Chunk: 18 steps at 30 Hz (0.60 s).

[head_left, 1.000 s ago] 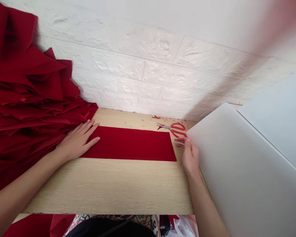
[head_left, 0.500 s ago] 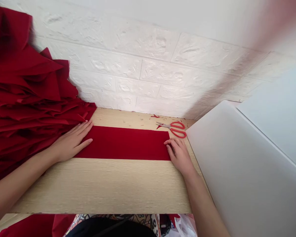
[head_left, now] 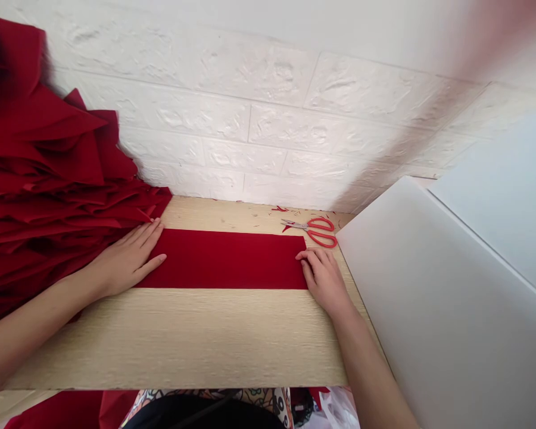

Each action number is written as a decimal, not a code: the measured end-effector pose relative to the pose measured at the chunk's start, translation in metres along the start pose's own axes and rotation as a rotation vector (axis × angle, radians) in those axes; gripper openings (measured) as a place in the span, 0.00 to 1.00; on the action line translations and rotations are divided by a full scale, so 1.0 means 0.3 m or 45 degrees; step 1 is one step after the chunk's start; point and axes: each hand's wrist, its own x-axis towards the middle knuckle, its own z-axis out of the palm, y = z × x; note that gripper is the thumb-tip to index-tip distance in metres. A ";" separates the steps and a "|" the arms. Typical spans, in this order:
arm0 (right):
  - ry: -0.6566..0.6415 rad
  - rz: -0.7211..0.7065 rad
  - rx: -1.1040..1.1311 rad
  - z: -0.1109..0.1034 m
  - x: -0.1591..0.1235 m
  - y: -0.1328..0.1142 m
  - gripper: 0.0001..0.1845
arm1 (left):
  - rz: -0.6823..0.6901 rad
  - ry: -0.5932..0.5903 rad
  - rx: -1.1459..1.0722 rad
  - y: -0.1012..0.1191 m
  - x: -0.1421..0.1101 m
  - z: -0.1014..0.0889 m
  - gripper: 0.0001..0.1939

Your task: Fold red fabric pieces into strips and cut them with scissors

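Observation:
A flat red cloth strip (head_left: pixel 227 259) lies lengthwise across the wooden table. My left hand (head_left: pixel 131 259) rests palm down on its left end, fingers stretched out, beside the big heap of red cloth. At the strip's right end, my right hand (head_left: pixel 324 274) has its fingers curled over the edge, thumb close to the forefinger, closed on the cloth. Just beyond that hand lie scissors (head_left: pixel 315 231) with red handles, their blades pointing left and slightly apart.
Piled red cloth (head_left: pixel 58 179) fills the left side against the white brick-patterned wall (head_left: pixel 232 107). Small red scraps (head_left: pixel 280 208) lie along the wall's foot. A large white panel (head_left: pixel 438 286) stands at the right. Below the table's front edge sits a clear plastic bag (head_left: pixel 337 408).
My right hand has moved left from beside the scissors onto the strip's right end. My left hand stays flat on the cloth and shifts slightly left in view.

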 end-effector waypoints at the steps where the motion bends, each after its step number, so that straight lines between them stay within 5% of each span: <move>1: 0.003 0.001 -0.009 0.000 0.000 -0.001 0.12 | 0.017 0.010 -0.009 -0.002 -0.001 -0.002 0.44; 9: 0.040 -0.045 -0.104 -0.012 -0.001 -0.019 0.13 | 0.322 0.404 0.006 -0.016 -0.039 0.021 0.24; 18: -0.030 -0.146 -0.102 -0.052 0.005 -0.045 0.13 | 0.633 0.202 0.061 -0.031 -0.149 -0.074 0.21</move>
